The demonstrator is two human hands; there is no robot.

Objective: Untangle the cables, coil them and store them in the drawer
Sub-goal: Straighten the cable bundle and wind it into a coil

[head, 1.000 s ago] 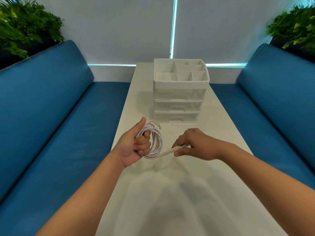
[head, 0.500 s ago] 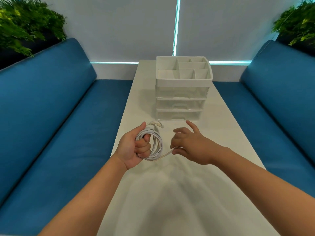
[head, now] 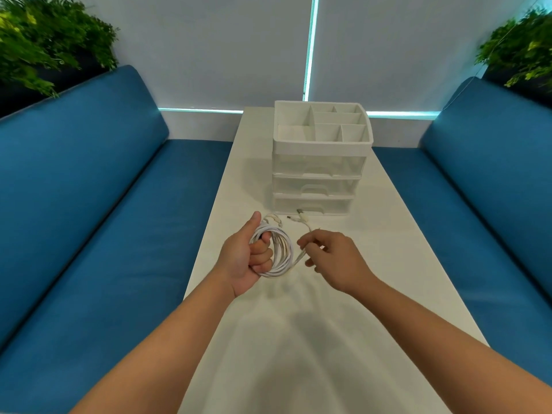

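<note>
Right now I stand at the near end of a long white surface (head: 373, 264) that runs away from me toward a pale wall with a thin strip of teal light along its base and up its middle. Blue cushioned benches (head: 89, 204) line both the left and right sides of it, and green leafy plants (head: 38, 46) sit behind the backrests in the far left and far right corners. Toward the far end of the surface stands a white plastic drawer unit (head: 316, 180), its top tray split into several compartments and three drawers stacked below it, all pushed in. My left hand (head: 248, 258) is clenched around a coil of white cable (head: 279, 255), fingers curled through the loops and thumb raised, held just above the surface. The loose tail of the cable runs right from the coil into my right hand (head: 331, 258), where my fingers (head: 304, 243) pinch it; the tail goes on toward the far side, and its plug ends (head: 300, 218) lie on the surface just in front of the bottom drawer. I can read no brand, label or writing on the cable, the drawer unit or anything around me.
</note>
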